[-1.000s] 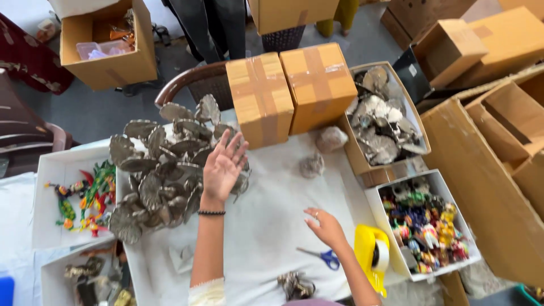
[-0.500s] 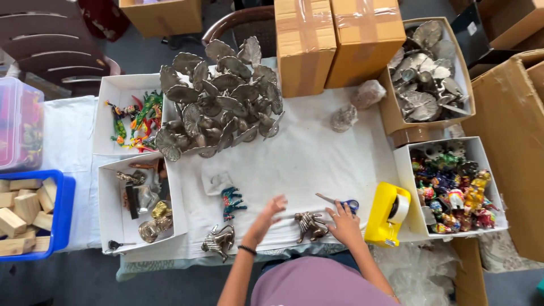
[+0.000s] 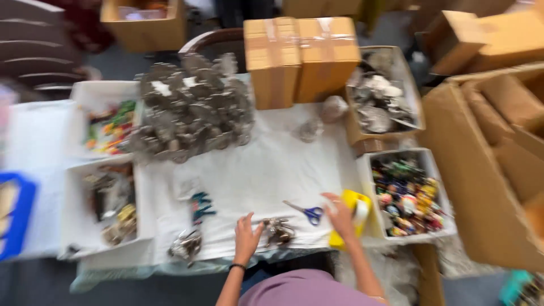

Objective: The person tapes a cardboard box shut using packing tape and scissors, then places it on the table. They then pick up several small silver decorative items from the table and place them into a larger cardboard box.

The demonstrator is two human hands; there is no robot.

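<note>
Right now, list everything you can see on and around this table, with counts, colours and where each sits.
Taped cardboard boxes: two, brown, table's far edge.
Metal leaf-shaped pieces: a pile, grey, far left of the white cloth.
Box of grey pieces: one, far right.
Tray of painted figurines: one, white, right.
Scissors: one, blue-handled, near right.
Tape dispenser: one, yellow, beside the scissors.
Metal figurine: one, brownish, near edge.
Left hand: beside the figurine.
Right hand: at the dispenser; contact blurred.
</note>
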